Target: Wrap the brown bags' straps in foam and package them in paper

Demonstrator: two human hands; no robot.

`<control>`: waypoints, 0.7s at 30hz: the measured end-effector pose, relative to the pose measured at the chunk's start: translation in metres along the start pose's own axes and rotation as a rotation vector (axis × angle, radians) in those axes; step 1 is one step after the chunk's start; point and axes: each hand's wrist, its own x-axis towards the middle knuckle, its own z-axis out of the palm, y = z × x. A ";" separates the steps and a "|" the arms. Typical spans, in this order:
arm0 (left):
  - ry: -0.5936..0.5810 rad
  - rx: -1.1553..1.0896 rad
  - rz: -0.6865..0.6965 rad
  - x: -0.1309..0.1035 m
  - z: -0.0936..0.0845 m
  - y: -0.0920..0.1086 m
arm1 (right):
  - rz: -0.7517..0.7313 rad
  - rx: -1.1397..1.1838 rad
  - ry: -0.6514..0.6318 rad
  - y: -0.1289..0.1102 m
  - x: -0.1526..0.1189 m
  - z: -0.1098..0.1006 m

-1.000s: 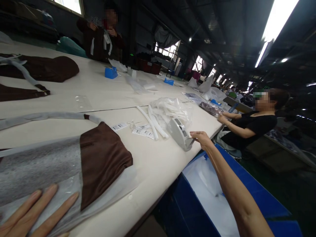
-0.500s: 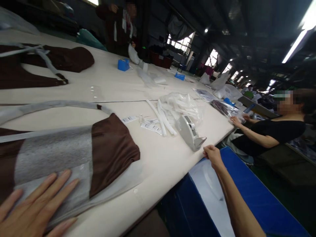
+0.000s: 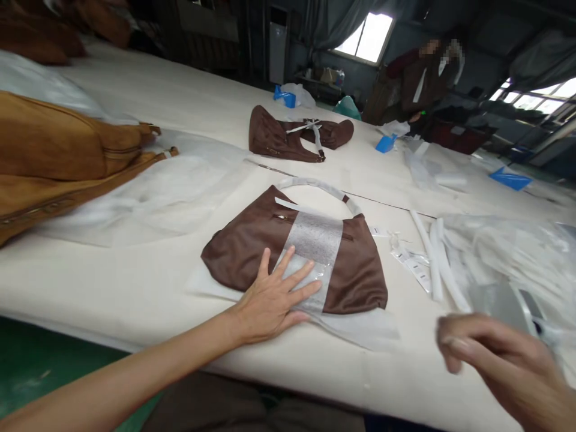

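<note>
A brown handbag (image 3: 360,270) lies flat in the middle of the table, its strap (image 3: 310,182) wrapped in white sheeting. Around its middle runs a grey-white translucent wrap (image 3: 315,231), with a shiny clear patch low on it. My left hand (image 3: 270,303) rests on that wrap with fingers spread. Thin white sheeting (image 3: 364,330) sticks out from under the bag. To the right, my right hand (image 3: 499,354) is in the air over the table, blurred, with fingers curled and pressed together; anything in them is hidden. Behind it stands a grey tape dispenser (image 3: 508,306), partly covered by the hand.
Paper tags (image 3: 414,267), white tubes (image 3: 434,258) and crumpled clear plastic (image 3: 517,252) lie right of the bag. Tan bags (image 3: 67,162) on plastic sheeting lie at left. Another brown bag (image 3: 279,135) and blue dispensers (image 3: 386,143) sit farther back. A co-worker (image 3: 405,78) stands beyond the table.
The view has swung left. My right hand has moved from beside the tape dispenser's front end back toward the bag. My left hand stays flat on the wrap.
</note>
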 end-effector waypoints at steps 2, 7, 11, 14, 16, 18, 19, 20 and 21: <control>0.004 -0.024 -0.007 -0.001 0.000 0.001 | 0.008 0.083 -0.307 -0.035 0.055 0.042; 0.015 -0.053 -0.029 -0.002 0.003 0.001 | -0.028 0.126 -0.797 -0.056 0.168 0.126; 0.021 -0.071 -0.033 -0.003 0.004 0.001 | -0.122 -0.203 -0.890 -0.050 0.208 0.150; 0.032 -0.073 -0.034 -0.004 0.005 0.002 | -0.170 -0.484 -0.843 -0.059 0.215 0.157; 0.043 -0.069 -0.036 -0.004 0.006 0.002 | -0.218 -0.647 -0.817 -0.068 0.215 0.159; 0.055 -0.062 -0.039 -0.004 0.006 0.002 | -0.261 -0.784 -0.787 -0.075 0.215 0.161; 0.059 -0.060 -0.040 -0.004 0.006 0.002 | -0.278 -0.847 -0.769 -0.077 0.216 0.161; 0.062 -0.058 -0.041 -0.004 0.005 0.002 | -0.292 -0.904 -0.748 -0.079 0.216 0.162; 0.062 -0.058 -0.043 -0.004 0.005 0.003 | -0.304 -0.956 -0.730 -0.080 0.217 0.162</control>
